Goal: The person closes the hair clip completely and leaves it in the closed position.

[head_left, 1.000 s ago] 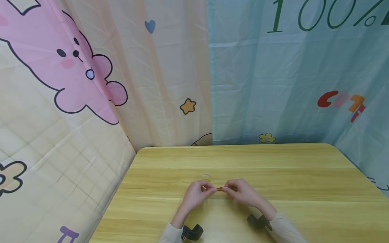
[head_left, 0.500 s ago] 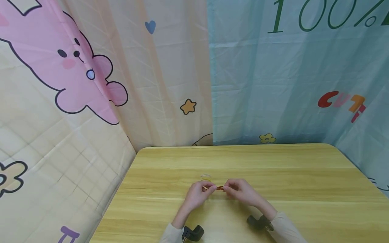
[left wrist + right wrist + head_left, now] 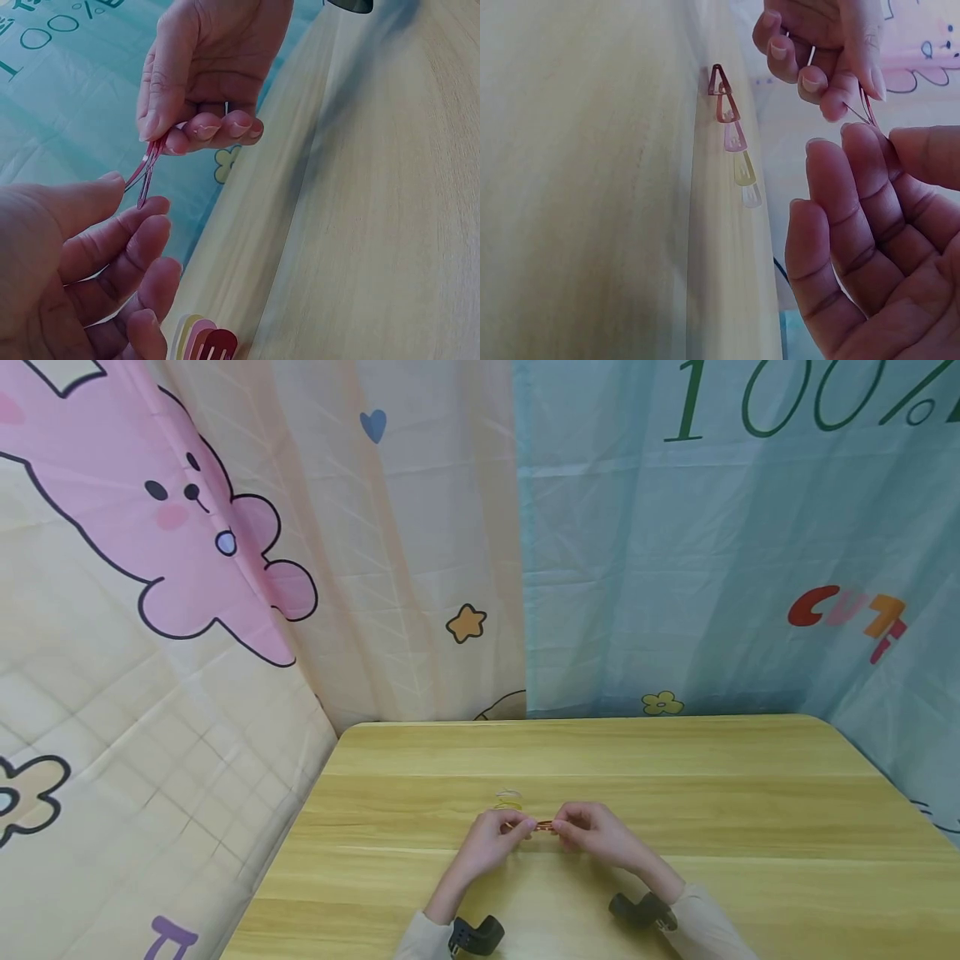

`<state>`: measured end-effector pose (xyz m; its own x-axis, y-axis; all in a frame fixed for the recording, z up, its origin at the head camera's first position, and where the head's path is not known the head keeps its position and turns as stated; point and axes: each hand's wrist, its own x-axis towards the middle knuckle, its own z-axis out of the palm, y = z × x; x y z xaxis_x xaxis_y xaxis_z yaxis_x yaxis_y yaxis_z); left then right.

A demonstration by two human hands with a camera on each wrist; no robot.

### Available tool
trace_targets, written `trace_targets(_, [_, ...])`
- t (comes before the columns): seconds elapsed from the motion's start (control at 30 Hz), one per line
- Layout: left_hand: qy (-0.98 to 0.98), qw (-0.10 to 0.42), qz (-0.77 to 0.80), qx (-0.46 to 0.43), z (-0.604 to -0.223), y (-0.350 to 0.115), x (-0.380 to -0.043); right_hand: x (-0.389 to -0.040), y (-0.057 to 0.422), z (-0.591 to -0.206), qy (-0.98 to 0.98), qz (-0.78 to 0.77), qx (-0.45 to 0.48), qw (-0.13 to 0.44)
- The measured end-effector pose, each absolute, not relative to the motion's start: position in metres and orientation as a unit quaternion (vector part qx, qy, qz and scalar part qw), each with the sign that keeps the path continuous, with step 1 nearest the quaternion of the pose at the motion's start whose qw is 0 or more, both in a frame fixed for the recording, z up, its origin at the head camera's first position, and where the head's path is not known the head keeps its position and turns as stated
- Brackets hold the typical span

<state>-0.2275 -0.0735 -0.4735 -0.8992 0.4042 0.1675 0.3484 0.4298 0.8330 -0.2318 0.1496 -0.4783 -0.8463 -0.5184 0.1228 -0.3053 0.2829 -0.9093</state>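
Note:
A red snap hair clip (image 3: 148,171) is held in the air between both hands, its two metal strips spread apart at one end. My right hand (image 3: 596,837) pinches the other end between thumb and index finger. With thumb and index fingertip, my left hand (image 3: 486,845) holds the spread end, one strip at each, as the left wrist view shows. In the right wrist view the clip (image 3: 868,106) reaches from the right fingertips to the left ones. The remaining fingers of both hands are loosely bent.
Several more snap clips lie overlapped in a row on the wooden table (image 3: 675,777), just beyond the left hand: dark red (image 3: 718,80), brownish red (image 3: 727,109), pink (image 3: 736,137), yellow (image 3: 744,169) and white (image 3: 751,196). Printed curtains (image 3: 637,568) hang behind the table.
Both hands stay in nearly the same place, still holding the clip. Only slight finger movement shows at the clip, and the head view has shifted a little.

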Motion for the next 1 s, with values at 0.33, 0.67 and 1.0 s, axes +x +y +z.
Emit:
trace_targets(0.33, [0.842,0.038,0.489,0.224,-0.4742,-0.0729,-0.2279,-0.2294,0.1477,-0.4766,0.769,-0.566,-0.270,0.128])
trace_targets(0.67, [0.839,0.040,0.494,0.223,-0.4736,-0.0715,-0.2266,-0.2299,0.1459,-0.4824,0.768,-0.561,-0.278,0.134])
trace_targets(1.0, [0.832,0.045,0.506,0.224,-0.4743,-0.0719,-0.2269,-0.2304,0.1464,-0.4821,0.754,-0.578,-0.274,0.147])
